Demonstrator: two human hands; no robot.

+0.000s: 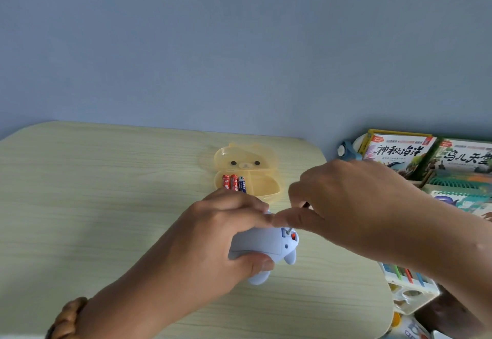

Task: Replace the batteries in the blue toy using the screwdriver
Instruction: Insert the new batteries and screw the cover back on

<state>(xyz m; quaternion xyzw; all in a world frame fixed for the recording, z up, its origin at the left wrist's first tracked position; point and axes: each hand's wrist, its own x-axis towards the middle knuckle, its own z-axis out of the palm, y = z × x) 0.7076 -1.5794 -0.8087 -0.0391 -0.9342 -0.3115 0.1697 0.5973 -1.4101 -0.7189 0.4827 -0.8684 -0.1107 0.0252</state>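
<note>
The blue toy (262, 245) lies underside up on the wooden table (106, 205), near its middle. My left hand (213, 240) grips the toy's body from the left, thumb on the near side. My right hand (346, 205) comes from the right and pinches a small screwdriver (288, 230); only its thin metal tip shows, at the toy's end beside an orange part. Just behind the hands stands an open yellow bear-shaped box (250, 176) with three batteries (234, 182) in its left compartment.
Right of the table, beyond its edge, stand picture books (399, 152), a green spiral-bound pad (458, 194) and a white toy box (410, 290). A blue wall rises behind the table. A beaded bracelet (66, 317) is on my left wrist.
</note>
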